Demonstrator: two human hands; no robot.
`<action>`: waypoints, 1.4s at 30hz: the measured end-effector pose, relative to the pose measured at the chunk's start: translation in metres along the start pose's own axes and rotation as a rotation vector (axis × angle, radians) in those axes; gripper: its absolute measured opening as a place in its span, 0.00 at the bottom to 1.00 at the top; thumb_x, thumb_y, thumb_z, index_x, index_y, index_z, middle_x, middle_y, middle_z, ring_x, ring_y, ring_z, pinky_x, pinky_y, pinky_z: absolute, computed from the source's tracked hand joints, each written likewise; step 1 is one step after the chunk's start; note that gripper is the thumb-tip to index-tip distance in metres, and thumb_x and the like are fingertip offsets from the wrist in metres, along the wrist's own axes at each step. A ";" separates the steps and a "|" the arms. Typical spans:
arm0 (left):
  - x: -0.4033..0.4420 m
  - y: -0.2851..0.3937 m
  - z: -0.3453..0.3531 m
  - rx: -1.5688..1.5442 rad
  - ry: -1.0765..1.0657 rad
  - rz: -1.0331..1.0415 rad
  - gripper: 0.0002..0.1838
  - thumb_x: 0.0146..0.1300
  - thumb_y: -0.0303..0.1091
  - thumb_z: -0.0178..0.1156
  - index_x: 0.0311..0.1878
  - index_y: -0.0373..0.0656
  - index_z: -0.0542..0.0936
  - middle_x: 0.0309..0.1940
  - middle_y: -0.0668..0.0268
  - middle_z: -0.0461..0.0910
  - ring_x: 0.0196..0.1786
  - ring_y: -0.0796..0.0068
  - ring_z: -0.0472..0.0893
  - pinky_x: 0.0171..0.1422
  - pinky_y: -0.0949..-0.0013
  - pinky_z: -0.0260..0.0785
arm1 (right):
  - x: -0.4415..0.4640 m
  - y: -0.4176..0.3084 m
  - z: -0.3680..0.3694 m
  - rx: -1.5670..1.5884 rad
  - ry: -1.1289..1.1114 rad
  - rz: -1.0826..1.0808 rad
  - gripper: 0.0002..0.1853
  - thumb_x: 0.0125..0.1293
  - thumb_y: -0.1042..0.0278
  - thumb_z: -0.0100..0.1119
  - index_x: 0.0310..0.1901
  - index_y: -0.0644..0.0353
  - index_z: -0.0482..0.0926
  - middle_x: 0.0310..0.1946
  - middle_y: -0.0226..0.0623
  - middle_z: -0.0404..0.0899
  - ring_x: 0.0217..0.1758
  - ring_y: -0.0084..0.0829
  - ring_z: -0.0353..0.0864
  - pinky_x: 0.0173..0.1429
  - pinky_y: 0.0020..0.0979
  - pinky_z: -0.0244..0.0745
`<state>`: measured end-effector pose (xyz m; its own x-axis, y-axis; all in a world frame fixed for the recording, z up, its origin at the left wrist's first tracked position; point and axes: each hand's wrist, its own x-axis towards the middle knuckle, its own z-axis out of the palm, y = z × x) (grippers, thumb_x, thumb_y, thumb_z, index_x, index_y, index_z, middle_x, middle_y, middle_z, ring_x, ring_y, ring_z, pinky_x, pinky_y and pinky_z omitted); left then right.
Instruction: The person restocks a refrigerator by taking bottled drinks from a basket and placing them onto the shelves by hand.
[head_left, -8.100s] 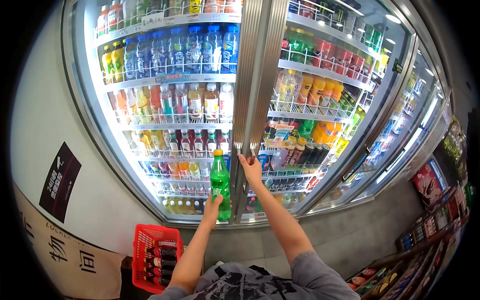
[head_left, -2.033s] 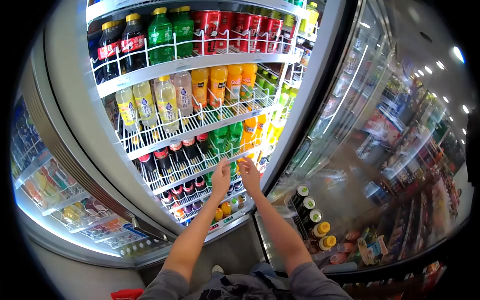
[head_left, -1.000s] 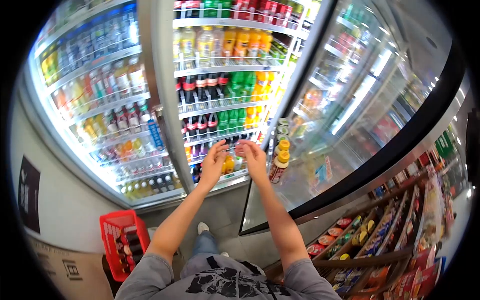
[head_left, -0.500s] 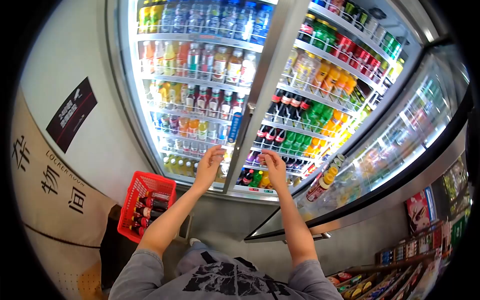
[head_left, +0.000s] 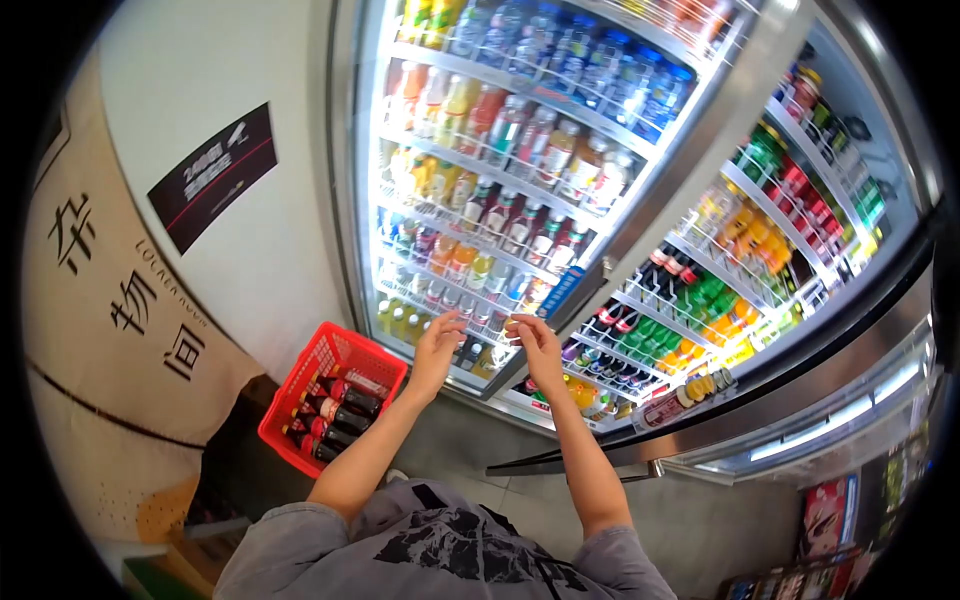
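Both hands are raised in front of the glass-door fridge, a small gap between them. My left hand (head_left: pixel 436 350) has its fingers loosely curled and apart, with nothing in it. Just to its right, my right hand (head_left: pixel 537 345) is also empty, its fingers bent and spread towards the left. Behind them stands the closed left fridge door, with a blue label (head_left: pixel 561 292) by its edge. To the lower left, a red basket (head_left: pixel 273 437) on the floor holds several dark bottles (head_left: pixel 346 398) with red labels, lying on their sides.
The right fridge door (head_left: pixel 780 385) stands open, its lower corner reaching over the grey floor (head_left: pixel 450 447). Shelves of bottles (head_left: pixel 715 300) show behind it. A white wall with a black sign (head_left: pixel 213 178) and a beige curtain (head_left: pixel 110 330) are at the left. Store shelves (head_left: pixel 790 580) stand lower right.
The green bottle from the oldest frame is out of my left hand, and the right fridge door has been opened. Lately the view has turned left, bringing the basket closer to the middle; both hands stay empty.
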<state>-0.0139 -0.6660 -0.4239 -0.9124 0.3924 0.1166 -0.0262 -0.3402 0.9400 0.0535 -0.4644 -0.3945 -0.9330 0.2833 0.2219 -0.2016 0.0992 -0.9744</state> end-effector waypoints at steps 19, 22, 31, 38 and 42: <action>-0.090 -0.062 -0.199 -0.009 0.687 -0.048 0.20 0.71 0.26 0.50 0.65 0.41 0.71 0.50 0.63 0.80 0.47 0.76 0.79 0.52 0.74 0.71 | 0.058 0.110 0.261 0.051 -0.717 0.215 0.15 0.77 0.64 0.50 0.56 0.65 0.77 0.42 0.39 0.84 0.45 0.25 0.82 0.50 0.27 0.78; -0.098 -0.063 -0.227 0.037 0.788 -0.046 0.19 0.73 0.29 0.49 0.66 0.43 0.70 0.51 0.64 0.79 0.48 0.77 0.78 0.50 0.73 0.70 | 0.066 0.122 0.287 0.070 -0.775 0.255 0.15 0.77 0.64 0.50 0.56 0.65 0.77 0.42 0.38 0.84 0.45 0.25 0.82 0.49 0.26 0.77; -0.092 -0.116 -0.265 -0.090 1.030 -0.195 0.20 0.74 0.32 0.50 0.67 0.42 0.69 0.54 0.63 0.78 0.47 0.76 0.80 0.50 0.73 0.72 | 0.081 0.202 0.314 0.056 -0.854 0.356 0.13 0.75 0.68 0.51 0.55 0.63 0.78 0.43 0.37 0.84 0.44 0.24 0.83 0.51 0.25 0.77; -0.090 -0.217 -0.264 -0.295 1.163 -0.414 0.22 0.71 0.33 0.53 0.67 0.46 0.69 0.59 0.67 0.75 0.54 0.75 0.77 0.53 0.71 0.70 | 0.082 0.276 0.318 -0.061 -0.948 0.594 0.14 0.74 0.65 0.53 0.56 0.61 0.78 0.44 0.34 0.84 0.46 0.23 0.83 0.51 0.25 0.76; -0.086 -0.247 -0.257 -0.392 1.247 -0.548 0.26 0.69 0.30 0.52 0.71 0.50 0.67 0.65 0.63 0.71 0.62 0.71 0.72 0.60 0.68 0.66 | 0.068 0.332 0.323 -0.251 -1.019 0.488 0.17 0.70 0.65 0.56 0.57 0.63 0.76 0.44 0.42 0.84 0.46 0.32 0.84 0.51 0.30 0.77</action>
<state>-0.0340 -0.8357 -0.7490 -0.5013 -0.3799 -0.7774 -0.4117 -0.6855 0.6005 -0.1732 -0.7202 -0.7143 -0.7260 -0.5452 -0.4190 0.2047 0.4104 -0.8886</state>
